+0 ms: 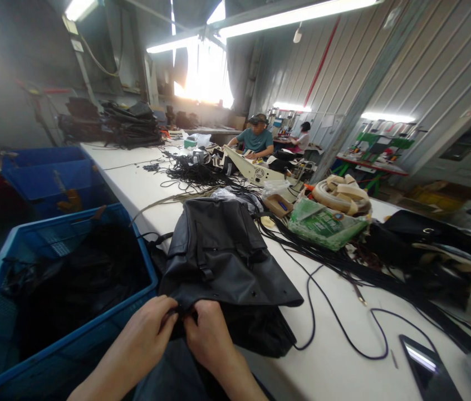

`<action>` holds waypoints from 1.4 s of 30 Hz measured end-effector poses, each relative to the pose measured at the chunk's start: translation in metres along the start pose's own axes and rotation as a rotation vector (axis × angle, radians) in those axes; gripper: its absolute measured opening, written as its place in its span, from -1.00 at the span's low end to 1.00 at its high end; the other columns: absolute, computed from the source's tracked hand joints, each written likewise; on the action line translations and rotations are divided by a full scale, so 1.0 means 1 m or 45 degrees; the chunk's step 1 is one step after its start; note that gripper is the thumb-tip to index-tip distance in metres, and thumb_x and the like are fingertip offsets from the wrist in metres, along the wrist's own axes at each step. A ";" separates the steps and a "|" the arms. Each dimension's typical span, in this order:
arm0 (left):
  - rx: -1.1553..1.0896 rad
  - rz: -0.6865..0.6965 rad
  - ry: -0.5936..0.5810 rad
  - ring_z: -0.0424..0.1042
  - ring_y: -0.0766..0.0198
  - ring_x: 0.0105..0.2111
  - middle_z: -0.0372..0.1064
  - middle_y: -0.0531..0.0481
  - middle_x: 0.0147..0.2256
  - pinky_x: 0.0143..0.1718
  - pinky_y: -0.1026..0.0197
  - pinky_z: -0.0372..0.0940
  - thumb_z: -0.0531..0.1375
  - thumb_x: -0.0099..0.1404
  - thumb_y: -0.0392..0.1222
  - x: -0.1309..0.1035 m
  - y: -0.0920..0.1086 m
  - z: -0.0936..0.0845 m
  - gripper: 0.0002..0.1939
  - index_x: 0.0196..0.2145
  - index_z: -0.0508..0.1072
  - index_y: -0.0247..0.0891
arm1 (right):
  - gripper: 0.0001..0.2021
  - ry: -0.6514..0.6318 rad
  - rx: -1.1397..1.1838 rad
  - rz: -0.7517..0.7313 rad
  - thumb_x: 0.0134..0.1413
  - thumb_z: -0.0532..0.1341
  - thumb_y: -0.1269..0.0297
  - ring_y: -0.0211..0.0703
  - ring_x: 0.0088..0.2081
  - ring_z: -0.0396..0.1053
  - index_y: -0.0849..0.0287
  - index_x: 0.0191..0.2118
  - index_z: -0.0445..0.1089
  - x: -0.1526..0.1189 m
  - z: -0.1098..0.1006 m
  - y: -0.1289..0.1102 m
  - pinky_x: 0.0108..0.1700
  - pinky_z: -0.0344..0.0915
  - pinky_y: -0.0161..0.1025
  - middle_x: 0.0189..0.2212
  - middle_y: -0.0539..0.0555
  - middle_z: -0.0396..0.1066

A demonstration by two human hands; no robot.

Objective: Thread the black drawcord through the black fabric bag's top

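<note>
Black bag, head view: the black bag (pixel 222 245) lies on the white tabletop (pixel 327 373), close to the person and just beside the blue crate (pixel 93 337).
Which way: from the grip, most of the bag goes away from the person and off to the right. Its long side looks to run from the near edge to the far end.
Left hand: the left hand (pixel 152 323) has its thumb and finger pinched together on the bag's near edge, at the left end. It is the hand closer to the crate.
Right hand: the right hand (pixel 208 331) is next to it, with fingers curled in and clamped on the same edge. It is nearer to the middle of the bag. The bag hides some of its fingertips.
Blue crate: it sits to the left of the bag, with dark, floppy stuff (pixel 93 278) inside. I cannot tell what that is.
Right side: a phone (pixel 427 367) lies near the person, and a green pack (pixel 327 223) with tan rolls (pixel 338 192) on it is farther back.
</note>
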State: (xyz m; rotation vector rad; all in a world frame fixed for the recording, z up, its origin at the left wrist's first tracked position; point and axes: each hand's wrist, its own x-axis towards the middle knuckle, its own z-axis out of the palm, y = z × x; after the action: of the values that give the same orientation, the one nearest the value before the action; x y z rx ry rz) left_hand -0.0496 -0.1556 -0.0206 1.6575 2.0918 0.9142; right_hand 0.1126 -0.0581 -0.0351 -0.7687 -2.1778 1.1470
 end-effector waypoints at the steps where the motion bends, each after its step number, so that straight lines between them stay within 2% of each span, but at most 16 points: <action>1: -0.017 0.007 0.017 0.65 -0.03 -0.12 0.64 -0.18 -0.13 -0.02 0.00 0.54 0.15 0.46 -0.20 -0.001 -0.001 -0.002 -0.74 -0.07 0.66 -0.16 | -0.75 -0.002 -0.031 -0.025 0.28 0.22 0.58 -0.05 -0.20 0.53 0.17 -0.15 0.62 -0.002 -0.002 -0.002 -0.12 0.26 -0.24 -0.22 0.14 0.65; 4: -0.087 0.010 0.094 0.66 -0.09 0.03 0.64 -0.21 0.04 0.13 -0.07 0.57 0.27 0.40 -0.10 -0.006 -0.011 -0.007 -0.60 0.15 0.62 -0.15 | -0.72 0.048 -0.188 -0.074 0.32 0.17 0.58 0.05 -0.05 0.51 0.14 -0.07 0.56 -0.013 -0.012 -0.010 0.03 0.29 -0.17 -0.12 0.17 0.61; 6: -0.112 -0.014 0.130 0.62 -0.14 0.15 0.60 -0.23 0.16 0.27 -0.12 0.51 0.33 0.34 -0.05 -0.012 -0.021 -0.009 -0.45 0.26 0.56 -0.14 | -0.75 0.096 -0.274 -0.088 0.32 0.14 0.57 0.07 -0.08 0.47 0.12 -0.14 0.50 -0.023 -0.025 -0.016 0.04 0.29 -0.11 -0.15 0.15 0.56; 8: -0.119 -0.056 0.129 0.56 -0.17 0.24 0.55 -0.24 0.25 0.36 -0.17 0.43 0.36 0.32 -0.02 -0.020 -0.032 -0.010 -0.36 0.32 0.52 -0.14 | -0.81 0.117 -0.221 -0.080 0.37 0.14 0.49 0.05 -0.11 0.46 0.09 -0.16 0.46 -0.034 -0.044 -0.021 0.04 0.32 -0.10 -0.16 0.13 0.54; 11: -0.138 -0.122 0.120 0.51 -0.19 0.30 0.49 -0.26 0.32 0.40 -0.20 0.39 0.37 0.30 0.02 -0.030 -0.046 -0.009 -0.30 0.36 0.48 -0.16 | -0.87 0.140 0.118 0.089 0.50 0.19 0.24 0.04 -0.06 0.52 0.06 -0.06 0.49 -0.047 -0.078 -0.021 0.06 0.40 -0.12 -0.10 0.15 0.57; 14: -0.151 -0.184 0.157 0.53 -0.19 0.28 0.51 -0.27 0.29 0.32 -0.20 0.47 0.36 0.31 0.09 -0.038 -0.056 -0.008 -0.27 0.37 0.46 -0.18 | -0.70 0.234 0.627 0.335 0.50 0.23 -0.02 0.04 -0.11 0.57 0.09 0.01 0.56 -0.054 -0.109 -0.013 0.00 0.47 -0.13 -0.18 0.16 0.61; 16: -0.164 -0.247 0.198 0.57 -0.20 0.24 0.55 -0.27 0.25 0.22 -0.17 0.55 0.34 0.32 0.15 -0.042 -0.060 -0.006 -0.30 0.33 0.49 -0.19 | -0.68 0.358 0.961 0.400 0.39 0.33 -0.05 0.03 -0.19 0.57 0.11 -0.04 0.61 -0.055 -0.126 -0.004 -0.07 0.50 -0.11 -0.18 0.19 0.63; 19: -0.216 -0.358 0.226 0.62 -0.20 0.18 0.60 -0.26 0.20 0.08 -0.13 0.63 0.32 0.32 0.21 -0.048 -0.062 -0.003 -0.32 0.27 0.53 -0.21 | -0.75 0.590 1.320 0.417 0.20 0.47 0.03 -0.06 -0.32 0.53 0.10 -0.16 0.63 -0.053 -0.141 0.011 -0.19 0.54 -0.08 -0.09 0.23 0.65; 22: -0.322 -0.399 0.184 0.61 -0.19 0.19 0.61 -0.27 0.20 0.08 -0.13 0.64 0.31 0.36 0.20 -0.052 -0.060 0.001 -0.32 0.30 0.52 -0.22 | -0.81 0.774 1.435 0.426 0.18 0.46 0.09 -0.09 -0.36 0.48 0.08 -0.21 0.61 -0.051 -0.147 0.024 -0.29 0.53 -0.08 -0.10 0.21 0.65; 26: -0.354 -0.284 0.155 0.56 -0.17 0.24 0.57 -0.22 0.25 0.09 -0.06 0.64 0.33 0.40 0.10 -0.059 -0.058 0.013 -0.41 0.31 0.54 -0.10 | -0.87 0.921 1.504 0.434 0.16 0.47 0.21 -0.20 -0.44 0.37 0.09 -0.24 0.57 -0.046 -0.147 0.032 -0.39 0.48 -0.19 -0.27 0.08 0.55; 28: -0.236 -0.205 0.216 0.52 -0.18 0.29 0.48 -0.22 0.32 0.17 -0.09 0.60 0.32 0.44 0.07 -0.063 -0.060 0.023 -0.44 0.34 0.52 -0.05 | -0.83 0.980 1.598 0.445 0.11 0.51 0.29 -0.31 -0.50 0.26 0.11 -0.30 0.52 -0.043 -0.146 0.032 -0.44 0.43 -0.29 -0.37 -0.03 0.43; 30: -0.050 -0.117 0.291 0.41 -0.22 0.38 0.34 -0.22 0.42 0.31 -0.22 0.50 0.29 0.49 0.01 -0.067 -0.063 0.035 -0.44 0.39 0.48 0.00 | -0.76 1.008 1.656 0.436 0.05 0.56 0.33 -0.37 -0.54 0.16 0.13 -0.34 0.47 -0.041 -0.145 0.029 -0.48 0.39 -0.36 -0.43 -0.10 0.32; 33: 0.197 0.030 0.363 0.28 -0.24 0.47 0.17 -0.18 0.52 0.40 -0.35 0.38 0.22 0.55 -0.09 -0.070 -0.065 0.047 -0.37 0.51 0.31 0.10 | -0.68 1.007 1.639 0.422 0.01 0.62 0.31 -0.41 -0.55 0.09 0.15 -0.34 0.45 -0.040 -0.141 0.024 -0.51 0.34 -0.42 -0.44 -0.14 0.26; 37: 0.304 0.166 0.417 0.33 -0.14 0.44 0.19 -0.15 0.52 0.35 -0.25 0.45 0.17 0.59 -0.15 -0.068 -0.054 0.049 -0.27 0.60 0.08 0.13 | -0.60 1.007 1.456 0.477 0.01 0.67 0.18 -0.37 -0.46 0.23 0.18 -0.11 0.60 -0.043 -0.134 0.021 -0.45 0.39 -0.42 -0.38 -0.08 0.38; 40: 0.298 0.159 0.415 0.34 -0.10 0.44 0.19 -0.18 0.51 0.35 -0.20 0.47 0.14 0.61 -0.15 -0.064 -0.044 0.050 -0.27 0.61 0.03 0.04 | -0.52 1.039 1.321 0.467 0.01 0.68 0.08 -0.29 -0.37 0.36 0.17 -0.01 0.64 -0.048 -0.130 0.021 -0.34 0.49 -0.35 -0.27 0.02 0.51; 42: 0.329 0.144 0.448 0.34 -0.13 0.43 0.19 -0.22 0.50 0.33 -0.24 0.49 0.15 0.61 -0.14 -0.060 -0.040 0.053 -0.25 0.62 0.00 0.01 | -0.51 1.039 1.258 0.424 0.08 0.64 0.04 -0.25 -0.31 0.42 0.15 0.05 0.65 -0.052 -0.130 0.020 -0.25 0.55 -0.30 -0.20 0.07 0.57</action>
State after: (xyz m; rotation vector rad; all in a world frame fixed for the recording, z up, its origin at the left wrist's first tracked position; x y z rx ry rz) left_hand -0.0305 -0.2026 -0.0945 1.8711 2.4577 1.0751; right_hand 0.2424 -0.0159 -0.0002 -0.8976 -0.6849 1.4974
